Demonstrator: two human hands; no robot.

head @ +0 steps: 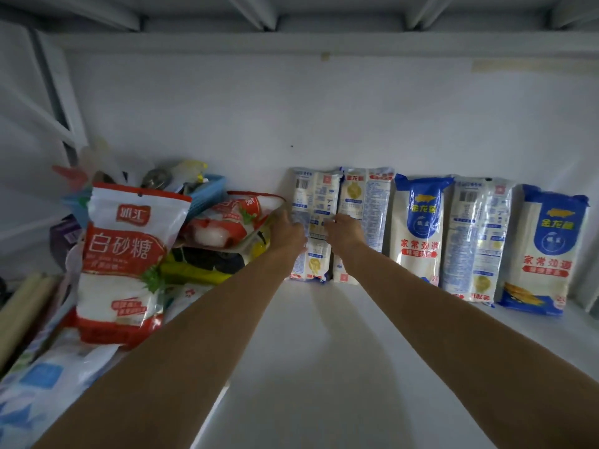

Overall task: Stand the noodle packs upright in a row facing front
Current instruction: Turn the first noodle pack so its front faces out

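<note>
Several blue-and-white noodle packs stand upright in a row against the white back wall of the shelf. The leftmost pack (313, 197) shows its printed back. Beside it, a second pack (368, 202) also shows its back. Two packs (419, 228) (544, 251) face front with blue labels; the pack (476, 238) between them is back-side out and upside down. My left hand (288, 233) grips the left edge of the leftmost pack. My right hand (345, 231) grips its right edge, over the seam with the second pack.
A red-and-white sugar bag (124, 264) stands at the left, with more bags (227, 228) piled behind it and a blue basket (207, 189) of items. Plastic-wrapped goods (42, 377) fill the lower left. The white shelf floor (324, 367) lies under my arms.
</note>
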